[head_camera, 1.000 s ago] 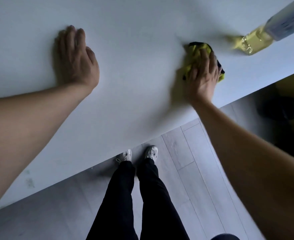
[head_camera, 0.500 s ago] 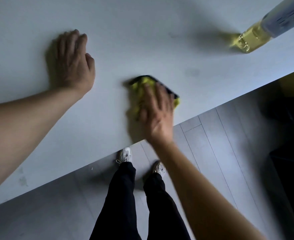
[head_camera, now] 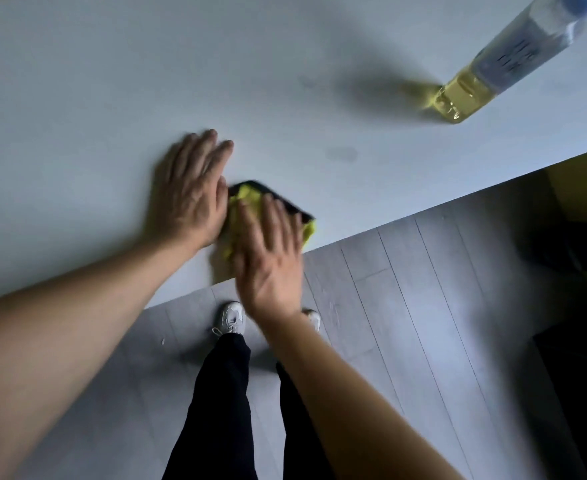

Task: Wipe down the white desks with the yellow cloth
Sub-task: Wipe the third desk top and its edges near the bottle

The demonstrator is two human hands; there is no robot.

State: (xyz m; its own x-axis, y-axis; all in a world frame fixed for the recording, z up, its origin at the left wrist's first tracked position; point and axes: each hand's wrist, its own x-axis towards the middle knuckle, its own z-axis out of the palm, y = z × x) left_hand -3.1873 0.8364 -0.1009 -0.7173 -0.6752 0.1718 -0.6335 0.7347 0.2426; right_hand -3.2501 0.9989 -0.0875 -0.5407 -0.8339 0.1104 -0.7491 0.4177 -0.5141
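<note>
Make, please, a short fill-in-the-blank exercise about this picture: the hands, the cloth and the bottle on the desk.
1. The right hand lies flat on the ______ cloth.
2. The cloth lies near the front ______ of the white desk.
3. The left hand rests on the desk just ______ of the cloth.
4. The liquid in the bottle is ______.

Missing words: yellow; edge; left; yellow

- A clear bottle of yellow liquid, with a pale printed label and a blue top, stands at two o'clock and throws a soft shadow toward nine o'clock.
- Grey plank floor fills the lower half, from four to eight o'clock.
- Black trousers and white trainers show at six o'clock.
- A dark round object, blurred, sits at three o'clock.
</note>
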